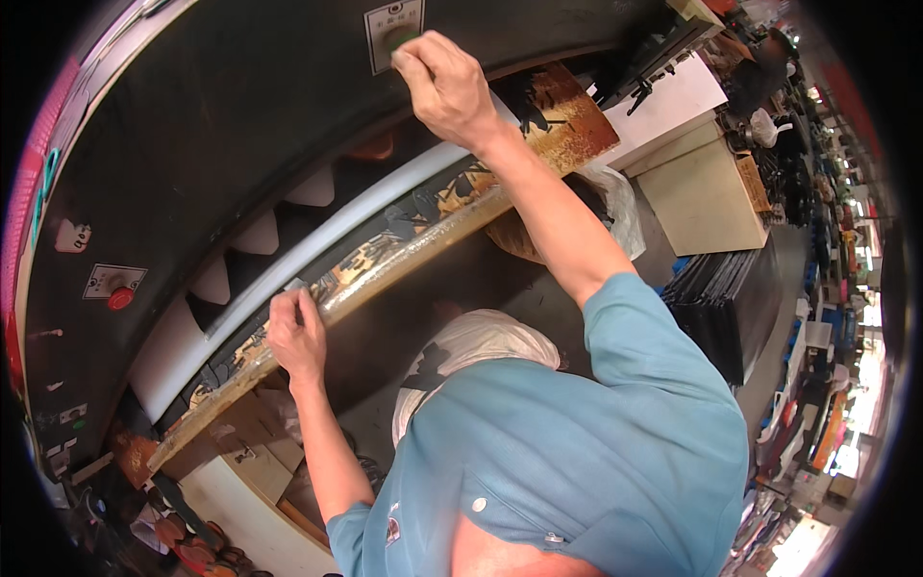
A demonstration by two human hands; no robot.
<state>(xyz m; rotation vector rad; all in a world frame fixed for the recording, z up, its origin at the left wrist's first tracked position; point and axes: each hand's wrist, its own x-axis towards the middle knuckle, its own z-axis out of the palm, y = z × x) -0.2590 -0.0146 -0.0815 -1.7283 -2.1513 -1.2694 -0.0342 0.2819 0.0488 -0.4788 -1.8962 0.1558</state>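
Note:
My right hand [450, 91] is raised to the dark machine front [240, 87], its fingers closed at a green knob [402, 38] on a pale label plate [381, 60]. The hand covers part of the knob. Lower and to the left, my left hand [298, 337] is held in a pinch over the front edge of the machine's bed. A small greyish tip [295, 285] shows at its fingertips, too small to name. Between the hands runs a long pale bar [317, 231], and black scraps [399, 219] lie along the worn ledge [413, 252] in front of it.
A red push button [120, 298] sits on the machine front at left. To the right stand a pale cabinet [697, 188], a clear plastic bag [620, 207] and a stack of black sheets [711, 298]. Brown round pieces [197, 553] are heaped at lower left.

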